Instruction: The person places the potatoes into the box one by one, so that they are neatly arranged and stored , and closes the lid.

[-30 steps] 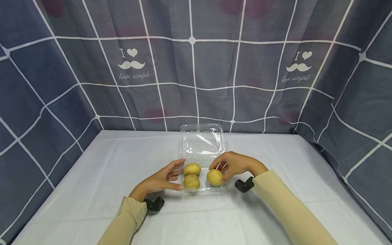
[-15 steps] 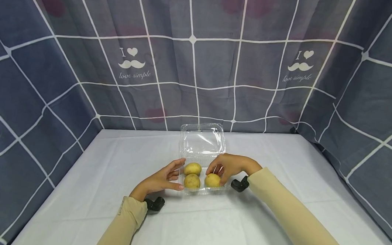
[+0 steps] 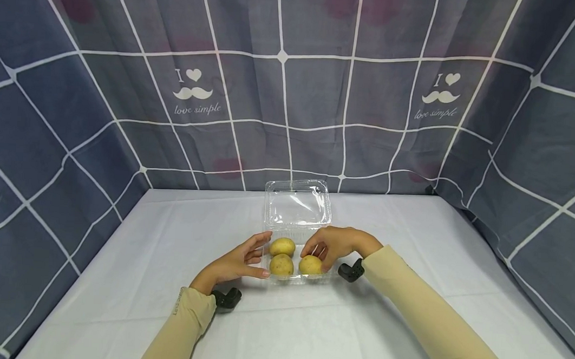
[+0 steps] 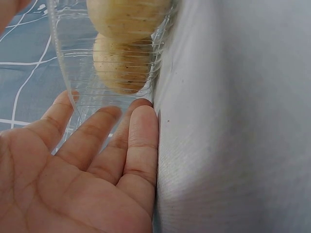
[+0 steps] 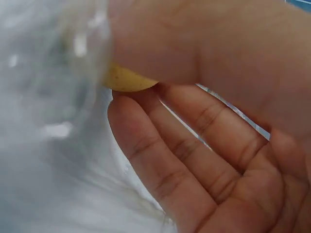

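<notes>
The right hand point(image 3: 336, 244) holds the right-hand potato point(image 3: 310, 265), thumb on its right side and fingers curled over from behind. That potato sits in the right half of the base of a clear plastic clamshell container point(image 3: 306, 281). The left hand point(image 3: 236, 261) grips nothing: its fingers are extended and parted from the thumb, beside the container's left wall, with the little-finger side down near the bench point(image 3: 260, 330). Inside that wall, the back-left potato point(image 3: 282, 246) and the front-left potato point(image 3: 281, 265) lie one behind the other. A gap separates them from the gripped one. The container's lid point(image 3: 297, 208) is folded back toward a grey curtain point(image 3: 316, 102) with white grid lines. Beige sleeves point(image 3: 427, 311) cover both forearms, and a black wrist camera point(image 3: 351, 270) shows at each wrist.
</notes>
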The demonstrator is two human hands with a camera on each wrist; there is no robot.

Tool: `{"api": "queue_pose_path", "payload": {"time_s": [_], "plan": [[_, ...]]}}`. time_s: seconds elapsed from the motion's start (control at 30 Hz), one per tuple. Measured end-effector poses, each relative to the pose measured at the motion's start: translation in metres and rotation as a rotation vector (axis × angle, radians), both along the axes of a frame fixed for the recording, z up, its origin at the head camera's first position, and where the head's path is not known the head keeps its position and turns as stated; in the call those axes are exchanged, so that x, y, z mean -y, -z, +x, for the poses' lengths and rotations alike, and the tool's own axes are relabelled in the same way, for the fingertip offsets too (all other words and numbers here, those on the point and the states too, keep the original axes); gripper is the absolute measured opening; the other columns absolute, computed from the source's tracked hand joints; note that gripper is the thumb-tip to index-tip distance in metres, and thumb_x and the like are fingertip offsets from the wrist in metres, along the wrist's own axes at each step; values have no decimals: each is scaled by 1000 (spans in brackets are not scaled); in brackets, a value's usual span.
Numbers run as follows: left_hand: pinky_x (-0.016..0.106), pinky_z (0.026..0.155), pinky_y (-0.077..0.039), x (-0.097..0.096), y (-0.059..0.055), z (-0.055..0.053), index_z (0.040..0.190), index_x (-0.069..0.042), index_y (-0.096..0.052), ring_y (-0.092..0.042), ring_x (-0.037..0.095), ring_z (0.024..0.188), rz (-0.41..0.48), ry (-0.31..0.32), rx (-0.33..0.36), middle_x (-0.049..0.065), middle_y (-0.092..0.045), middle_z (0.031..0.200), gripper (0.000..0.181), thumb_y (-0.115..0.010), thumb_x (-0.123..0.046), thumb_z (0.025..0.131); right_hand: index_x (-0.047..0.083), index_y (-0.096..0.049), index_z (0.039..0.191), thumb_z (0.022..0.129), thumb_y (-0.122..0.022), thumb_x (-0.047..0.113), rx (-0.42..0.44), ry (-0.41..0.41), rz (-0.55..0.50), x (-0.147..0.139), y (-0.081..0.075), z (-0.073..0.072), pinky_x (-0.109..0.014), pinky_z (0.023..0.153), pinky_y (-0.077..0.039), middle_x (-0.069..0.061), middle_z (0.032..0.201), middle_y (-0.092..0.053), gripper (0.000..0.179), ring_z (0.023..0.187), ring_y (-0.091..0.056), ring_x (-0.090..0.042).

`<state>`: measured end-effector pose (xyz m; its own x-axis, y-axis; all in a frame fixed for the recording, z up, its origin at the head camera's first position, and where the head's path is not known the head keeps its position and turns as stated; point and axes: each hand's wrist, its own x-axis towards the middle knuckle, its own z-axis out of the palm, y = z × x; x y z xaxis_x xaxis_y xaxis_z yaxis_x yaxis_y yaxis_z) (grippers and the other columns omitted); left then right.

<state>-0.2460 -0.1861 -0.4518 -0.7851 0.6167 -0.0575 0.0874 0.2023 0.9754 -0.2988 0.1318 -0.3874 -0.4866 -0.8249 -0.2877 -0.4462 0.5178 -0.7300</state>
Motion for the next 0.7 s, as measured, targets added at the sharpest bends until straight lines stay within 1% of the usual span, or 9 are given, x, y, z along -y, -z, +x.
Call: {"api": "queue_pose_path", "payload": {"time_s": [0.23, 0.4, 0.53, 0.7], "plan": [[62, 129, -28, 0, 1, 0, 172, -2, -12, -26, 52, 158, 6, 4, -5, 25, -12, 178, 107, -85, -9, 94, -7, -71, 132, 79, -82, -15, 26, -7, -20, 0, 0, 1, -27, 99, -60, -9, 130, -75, 55, 113, -73, -17], [62, 128, -28, 1, 1, 0, 172, -1, -13, -27, 52, 158, 11, 9, -14, 26, -12, 178, 106, -85, -9, 94, -10, -70, 132, 79, -82, -13, 44, 7, -56, -2, 2, 0, -30, 103, -59, -13, 131, -74, 54, 118, -73, -23], [63, 128, -28, 1, 2, 0, 171, 0, -13, -27, 52, 158, 17, 13, -21, 26, -13, 178, 106, -85, -9, 94, -12, -67, 134, 82, -83, -10, 57, 22, -93, -5, 4, -2, -33, 107, -57, -19, 136, -72, 55, 125, -71, -28], [63, 128, -28, 2, 3, -1, 171, 0, -13, -27, 52, 158, 16, 14, -22, 26, -13, 178, 106, -85, -10, 94, -14, -65, 136, 86, -82, -4, 70, 32, -149, -12, 3, -4, -36, 109, -56, -26, 138, -69, 54, 126, -70, -31]]}}
